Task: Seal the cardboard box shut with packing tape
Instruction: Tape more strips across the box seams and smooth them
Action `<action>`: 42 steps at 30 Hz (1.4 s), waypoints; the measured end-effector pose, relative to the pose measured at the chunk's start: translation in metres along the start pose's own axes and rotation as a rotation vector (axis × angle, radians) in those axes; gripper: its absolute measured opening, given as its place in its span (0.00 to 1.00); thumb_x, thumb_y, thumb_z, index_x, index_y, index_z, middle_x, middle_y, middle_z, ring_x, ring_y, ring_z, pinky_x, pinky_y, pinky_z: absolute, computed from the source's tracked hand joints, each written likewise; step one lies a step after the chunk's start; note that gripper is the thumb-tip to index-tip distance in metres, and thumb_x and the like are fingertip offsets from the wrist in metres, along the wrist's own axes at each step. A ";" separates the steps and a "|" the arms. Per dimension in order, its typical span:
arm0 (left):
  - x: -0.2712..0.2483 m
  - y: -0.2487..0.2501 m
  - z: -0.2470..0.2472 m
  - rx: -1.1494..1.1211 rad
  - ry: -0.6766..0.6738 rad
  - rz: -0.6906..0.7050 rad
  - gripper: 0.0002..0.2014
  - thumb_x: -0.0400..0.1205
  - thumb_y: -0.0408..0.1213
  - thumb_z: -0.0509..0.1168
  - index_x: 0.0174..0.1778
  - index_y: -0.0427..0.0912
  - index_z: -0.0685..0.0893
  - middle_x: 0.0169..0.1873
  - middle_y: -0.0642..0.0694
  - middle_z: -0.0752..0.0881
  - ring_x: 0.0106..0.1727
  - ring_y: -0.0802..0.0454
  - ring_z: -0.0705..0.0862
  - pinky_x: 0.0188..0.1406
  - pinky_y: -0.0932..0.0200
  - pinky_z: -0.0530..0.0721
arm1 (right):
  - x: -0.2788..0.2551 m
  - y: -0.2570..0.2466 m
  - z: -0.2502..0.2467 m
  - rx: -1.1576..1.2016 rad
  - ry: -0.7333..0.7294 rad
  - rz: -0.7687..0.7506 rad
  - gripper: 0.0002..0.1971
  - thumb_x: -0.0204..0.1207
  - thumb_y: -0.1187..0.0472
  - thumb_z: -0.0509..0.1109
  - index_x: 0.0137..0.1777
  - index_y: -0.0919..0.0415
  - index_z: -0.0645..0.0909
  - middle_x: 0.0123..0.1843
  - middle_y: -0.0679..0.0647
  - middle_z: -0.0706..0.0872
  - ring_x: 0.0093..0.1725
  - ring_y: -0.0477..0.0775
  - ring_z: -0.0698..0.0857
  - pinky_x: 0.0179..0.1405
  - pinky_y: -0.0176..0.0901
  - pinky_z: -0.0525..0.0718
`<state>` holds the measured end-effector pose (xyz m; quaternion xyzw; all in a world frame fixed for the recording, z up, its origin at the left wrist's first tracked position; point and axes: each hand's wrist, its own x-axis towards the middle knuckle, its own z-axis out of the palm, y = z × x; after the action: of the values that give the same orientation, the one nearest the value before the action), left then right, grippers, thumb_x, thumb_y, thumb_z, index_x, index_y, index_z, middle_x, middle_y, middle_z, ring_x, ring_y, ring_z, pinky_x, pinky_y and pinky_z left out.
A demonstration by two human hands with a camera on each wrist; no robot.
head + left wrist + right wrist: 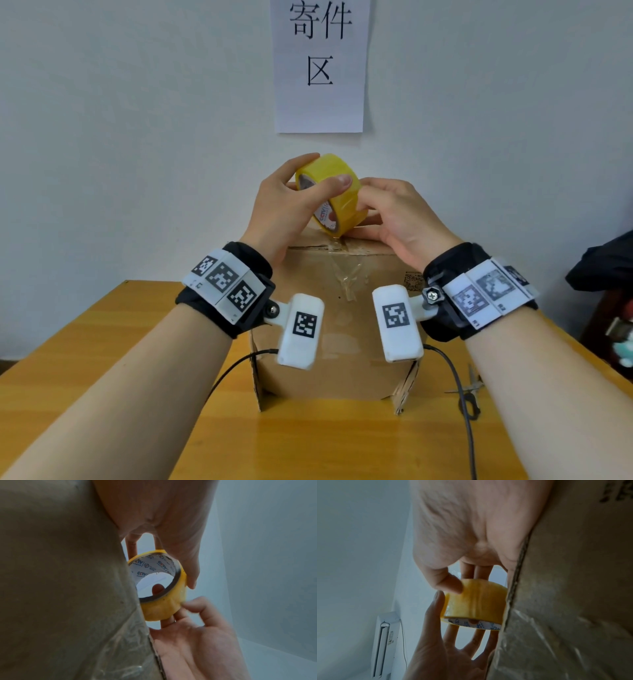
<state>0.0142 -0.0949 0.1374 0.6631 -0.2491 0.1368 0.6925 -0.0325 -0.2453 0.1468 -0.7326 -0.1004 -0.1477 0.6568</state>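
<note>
A brown cardboard box [342, 377] stands on the wooden table [102, 342]. A wrinkled strip of clear tape [346, 277] runs down its near face from the top edge. The yellow tape roll [346, 205] is on edge above that top edge. My left hand [308, 195] grips the roll, thumb across its outer band and fingers over the top. My right hand [383, 202] is at the roll's right side. In the right wrist view its thumb [448, 582] presses the roll [476, 599] with fingers behind. The left wrist view shows the roll [164, 607] against the box [60, 574].
Scissors [469, 390] lie on the table right of the box, beside a black cable [459, 377]. A paper sign [320, 65] hangs on the wall behind. A dark object [603, 267] sits at the right edge. The box's bottom flaps stick out at both lower corners.
</note>
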 end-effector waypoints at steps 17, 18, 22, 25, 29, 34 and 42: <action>0.003 0.002 0.010 0.072 0.026 0.007 0.29 0.66 0.55 0.81 0.65 0.61 0.84 0.54 0.50 0.89 0.55 0.56 0.89 0.55 0.57 0.89 | 0.000 0.000 -0.001 0.000 -0.001 -0.020 0.06 0.79 0.71 0.61 0.42 0.62 0.75 0.45 0.65 0.83 0.47 0.61 0.88 0.52 0.60 0.91; 0.002 0.002 0.010 0.069 0.026 0.004 0.29 0.66 0.55 0.81 0.64 0.62 0.84 0.54 0.50 0.89 0.55 0.56 0.89 0.55 0.56 0.89 | 0.000 0.000 -0.001 -0.001 -0.006 -0.021 0.06 0.79 0.71 0.61 0.41 0.62 0.74 0.45 0.65 0.82 0.47 0.62 0.88 0.51 0.60 0.91; 0.001 0.003 0.012 0.071 0.036 0.006 0.28 0.66 0.53 0.82 0.63 0.61 0.84 0.53 0.51 0.89 0.54 0.57 0.89 0.55 0.56 0.89 | 0.000 0.000 -0.002 0.004 -0.034 -0.016 0.07 0.77 0.72 0.60 0.49 0.64 0.78 0.47 0.67 0.81 0.49 0.64 0.87 0.55 0.64 0.89; 0.001 0.004 0.013 0.074 0.048 -0.001 0.28 0.66 0.52 0.82 0.63 0.61 0.84 0.53 0.52 0.88 0.53 0.56 0.89 0.54 0.54 0.90 | -0.001 0.001 -0.002 -0.035 -0.003 -0.010 0.12 0.76 0.76 0.58 0.52 0.67 0.81 0.48 0.68 0.84 0.49 0.64 0.87 0.55 0.64 0.90; 0.003 0.004 0.012 0.071 0.049 -0.015 0.26 0.67 0.52 0.81 0.62 0.62 0.85 0.54 0.52 0.88 0.55 0.56 0.88 0.55 0.55 0.89 | -0.001 -0.001 -0.002 -0.010 -0.015 0.010 0.11 0.76 0.74 0.58 0.51 0.65 0.80 0.49 0.68 0.85 0.48 0.65 0.87 0.57 0.65 0.89; 0.004 0.003 0.012 0.072 0.053 -0.019 0.27 0.67 0.52 0.81 0.62 0.61 0.85 0.54 0.52 0.88 0.55 0.56 0.88 0.56 0.54 0.89 | 0.003 -0.001 -0.002 0.041 0.006 0.045 0.06 0.78 0.67 0.61 0.49 0.64 0.79 0.49 0.66 0.86 0.47 0.65 0.87 0.61 0.68 0.86; 0.003 0.003 0.012 0.076 0.047 -0.013 0.28 0.67 0.52 0.81 0.64 0.61 0.84 0.55 0.52 0.87 0.55 0.56 0.88 0.55 0.56 0.89 | 0.004 -0.001 -0.002 0.017 0.013 0.030 0.07 0.78 0.68 0.60 0.38 0.61 0.74 0.49 0.67 0.85 0.51 0.68 0.88 0.56 0.65 0.89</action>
<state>0.0137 -0.1072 0.1414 0.6871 -0.2230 0.1570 0.6734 -0.0293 -0.2472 0.1490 -0.7273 -0.0865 -0.1414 0.6660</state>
